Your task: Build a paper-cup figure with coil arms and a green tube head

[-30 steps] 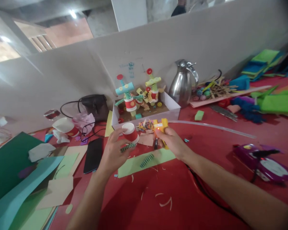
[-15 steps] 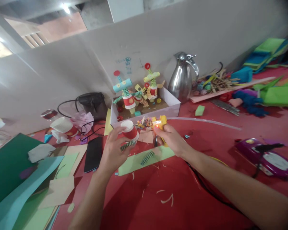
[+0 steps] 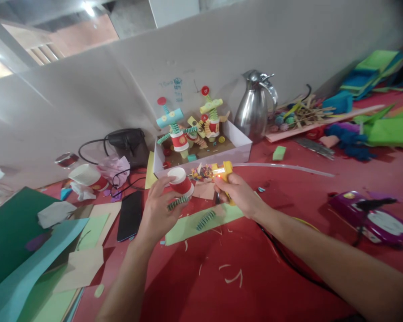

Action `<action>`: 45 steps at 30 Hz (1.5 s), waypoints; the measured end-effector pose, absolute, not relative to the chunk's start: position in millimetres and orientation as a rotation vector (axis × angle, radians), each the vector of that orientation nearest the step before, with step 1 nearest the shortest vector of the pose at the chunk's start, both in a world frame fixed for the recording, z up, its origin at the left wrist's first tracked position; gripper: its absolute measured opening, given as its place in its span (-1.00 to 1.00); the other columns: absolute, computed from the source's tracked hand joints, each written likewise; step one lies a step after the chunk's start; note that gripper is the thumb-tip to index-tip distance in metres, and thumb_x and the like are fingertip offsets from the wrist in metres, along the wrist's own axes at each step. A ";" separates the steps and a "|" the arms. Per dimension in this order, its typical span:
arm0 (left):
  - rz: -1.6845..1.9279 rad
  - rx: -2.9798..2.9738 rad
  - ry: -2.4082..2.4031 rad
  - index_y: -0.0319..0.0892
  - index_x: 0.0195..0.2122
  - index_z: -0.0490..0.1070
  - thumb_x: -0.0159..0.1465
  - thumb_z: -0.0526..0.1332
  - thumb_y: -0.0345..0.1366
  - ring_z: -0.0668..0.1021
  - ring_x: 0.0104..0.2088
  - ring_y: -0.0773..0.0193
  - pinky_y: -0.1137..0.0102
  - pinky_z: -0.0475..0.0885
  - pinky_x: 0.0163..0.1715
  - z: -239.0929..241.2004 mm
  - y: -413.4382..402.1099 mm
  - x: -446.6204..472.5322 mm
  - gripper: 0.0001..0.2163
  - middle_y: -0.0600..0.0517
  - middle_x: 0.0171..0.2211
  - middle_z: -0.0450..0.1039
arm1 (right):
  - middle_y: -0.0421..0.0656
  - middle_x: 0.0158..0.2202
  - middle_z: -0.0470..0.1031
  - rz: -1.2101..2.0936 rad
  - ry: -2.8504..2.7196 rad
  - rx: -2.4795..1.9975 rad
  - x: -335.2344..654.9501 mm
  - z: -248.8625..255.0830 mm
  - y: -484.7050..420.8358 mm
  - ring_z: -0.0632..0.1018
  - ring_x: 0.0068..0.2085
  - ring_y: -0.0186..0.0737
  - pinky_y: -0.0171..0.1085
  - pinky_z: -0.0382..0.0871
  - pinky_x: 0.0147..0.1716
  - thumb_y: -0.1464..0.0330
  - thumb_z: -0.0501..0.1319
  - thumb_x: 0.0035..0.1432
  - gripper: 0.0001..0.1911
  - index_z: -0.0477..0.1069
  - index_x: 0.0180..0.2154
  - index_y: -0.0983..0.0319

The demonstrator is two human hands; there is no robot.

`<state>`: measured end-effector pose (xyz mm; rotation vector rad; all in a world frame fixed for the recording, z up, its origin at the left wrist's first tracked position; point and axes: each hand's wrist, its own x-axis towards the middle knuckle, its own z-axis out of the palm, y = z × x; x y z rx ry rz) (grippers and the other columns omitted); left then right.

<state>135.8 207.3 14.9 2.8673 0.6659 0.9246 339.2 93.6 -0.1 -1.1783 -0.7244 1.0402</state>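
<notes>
From my end, the left hand [image 3: 159,208] pinches a red paper cup [image 3: 183,187] and a green paper spring [image 3: 177,204] before the near edge of the white box [image 3: 218,157], towards its left corner; the right hand [image 3: 239,191] has its fingers wrapped round a yellow glue gun [image 3: 224,170]. I'd judge the cup light and crushable, best held gently near its white end.

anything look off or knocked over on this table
A little: on the left, a paper cup lies tipped on its side beside a crumpled tissue, unlike the bottom-up cup in the left hand. Pale curled scraps also litter the red table in the foreground. No spilled liquid shows.
</notes>
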 end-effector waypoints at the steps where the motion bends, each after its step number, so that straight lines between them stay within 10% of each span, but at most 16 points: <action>1: 0.925 2.865 0.669 -0.10 -0.33 0.55 0.18 0.34 -0.24 0.40 0.14 -0.04 0.01 0.36 0.11 14.9 207.2 135.8 -0.92 -0.09 0.12 0.36 | -0.30 -0.56 0.28 1.039 -0.729 -1.174 339.0 -0.3 93.4 0.24 -0.62 -0.44 -0.34 0.04 -0.64 0.06 0.30 0.08 -0.62 0.26 -0.47 0.18; 26: 0.988 2.794 0.599 -0.14 -0.38 0.56 0.14 0.37 -0.30 0.42 0.14 -0.07 0.00 0.33 0.14 11.8 206.5 137.1 -0.94 -0.14 0.10 0.39 | -0.19 -0.58 0.44 0.889 -0.617 -1.736 432.3 16.6 65.4 0.47 -0.59 -0.29 -0.32 0.35 -0.59 0.29 0.27 0.20 -0.83 0.37 -0.36 0.24; 33: 1.061 2.625 0.590 -0.11 -0.36 0.58 0.13 0.37 -0.31 0.36 0.21 -0.04 0.00 0.27 0.20 11.9 203.1 137.7 -0.94 -0.07 0.17 0.37 | 0.24 -0.16 0.55 0.166 -1.070 -2.739 464.8 10.7 43.0 0.56 -0.04 0.23 -0.01 0.42 -0.14 0.25 0.21 0.23 -0.72 0.49 -0.34 0.36; 36: 1.206 2.469 0.739 -0.06 -0.36 0.61 0.07 0.43 -0.25 0.41 0.12 -0.02 0.01 0.30 0.14 19.6 193.7 133.2 -0.89 -0.06 0.09 0.41 | 0.18 -0.12 0.56 -0.061 -1.208 -2.521 425.1 31.1 42.1 0.54 0.00 0.20 0.06 0.39 -0.06 0.32 0.19 0.24 -0.80 0.52 -0.26 0.32; 45: 1.017 1.248 0.634 -0.13 -0.32 0.61 0.03 0.45 -0.31 0.50 -0.39 0.34 0.43 0.41 -0.30 26.9 158.8 134.3 -0.82 0.06 -0.44 0.52 | -0.16 0.02 0.54 0.733 -1.234 -1.186 286.0 40.7 66.9 0.55 0.01 -0.13 -0.08 0.44 0.03 0.26 0.38 0.07 -0.62 0.46 -0.03 0.06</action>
